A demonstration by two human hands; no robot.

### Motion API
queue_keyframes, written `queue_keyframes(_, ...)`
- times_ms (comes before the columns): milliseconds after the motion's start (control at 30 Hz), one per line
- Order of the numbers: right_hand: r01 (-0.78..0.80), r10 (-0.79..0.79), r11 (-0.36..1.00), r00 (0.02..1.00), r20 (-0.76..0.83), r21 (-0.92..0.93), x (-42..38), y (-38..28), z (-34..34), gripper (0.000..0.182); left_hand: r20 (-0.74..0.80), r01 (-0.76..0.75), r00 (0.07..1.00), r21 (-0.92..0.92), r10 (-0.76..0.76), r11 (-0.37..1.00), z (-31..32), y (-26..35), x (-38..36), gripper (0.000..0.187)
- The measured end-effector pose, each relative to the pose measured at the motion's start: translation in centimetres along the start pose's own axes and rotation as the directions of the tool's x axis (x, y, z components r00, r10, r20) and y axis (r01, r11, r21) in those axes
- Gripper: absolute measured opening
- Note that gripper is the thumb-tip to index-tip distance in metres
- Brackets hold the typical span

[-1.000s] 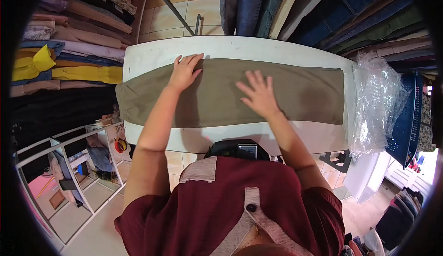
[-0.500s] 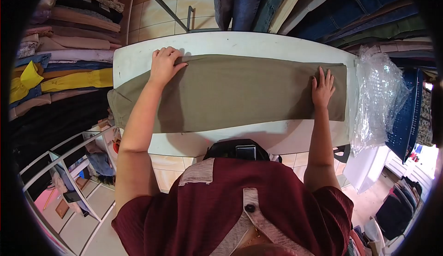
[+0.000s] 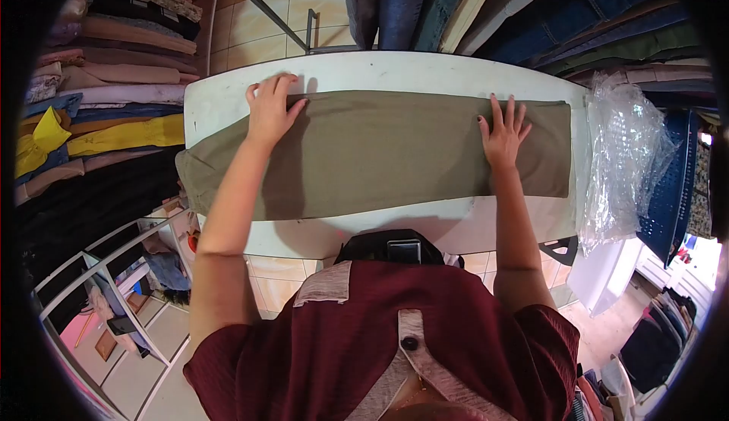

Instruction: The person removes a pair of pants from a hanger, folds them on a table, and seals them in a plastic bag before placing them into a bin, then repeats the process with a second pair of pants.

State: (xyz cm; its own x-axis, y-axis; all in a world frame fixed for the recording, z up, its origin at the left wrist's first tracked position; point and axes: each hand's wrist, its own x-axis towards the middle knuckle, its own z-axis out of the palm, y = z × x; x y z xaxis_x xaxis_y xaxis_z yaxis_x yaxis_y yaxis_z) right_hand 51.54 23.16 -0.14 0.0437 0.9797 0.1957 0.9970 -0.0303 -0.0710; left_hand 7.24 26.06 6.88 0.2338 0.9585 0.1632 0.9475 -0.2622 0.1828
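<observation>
A pair of olive-green trousers, folded lengthwise, lies stretched across the white table. My left hand rests at the far edge of the cloth, left of the middle. Its fingers are loosely bent and the thumb stands apart, with no cloth gripped. Toward the right end, my right hand lies flat on the trousers with its fingers spread, their tips near the far edge. Small creases show in the fabric by the right hand.
Crumpled clear plastic bags lie at the table's right end, beside a blue perforated basket. Folded clothes are stacked at the left. Jeans hang beyond the far edge. A white shelf frame stands at lower left.
My right hand has slid left along the trousers, away from their right end, and its fingers are spread wider. My left hand has stayed nearly in place, its fingers slightly more parted.
</observation>
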Motion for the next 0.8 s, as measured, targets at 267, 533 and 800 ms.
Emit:
queue_keyframes(267, 0.584, -0.691, 0.690, 0.708, 0.146, 0.428, -3.7, -10.2, -2.7, 0.057, 0.303, -0.360, 0.859, -0.213, 0.412, 0.908, 4.0, 8.5, -5.0, 0.066)
queue_keyframes(533, -0.230, 0.269, 0.932, 0.957, 0.111, -0.279, 2.0, 12.9, -2.2, 0.050, 0.040, 0.192, 0.977, 0.276, -0.211, 0.942, 2.8, -3.9, -5.3, 0.065)
queue_keyframes(800, 0.405, -0.368, 0.884, 0.911, 0.188, -0.233, 7.7, 12.3, -3.8, 0.046, 0.308, 0.247, 0.936, -0.230, -0.171, 0.941, 1.8, -4.3, -1.4, 0.039)
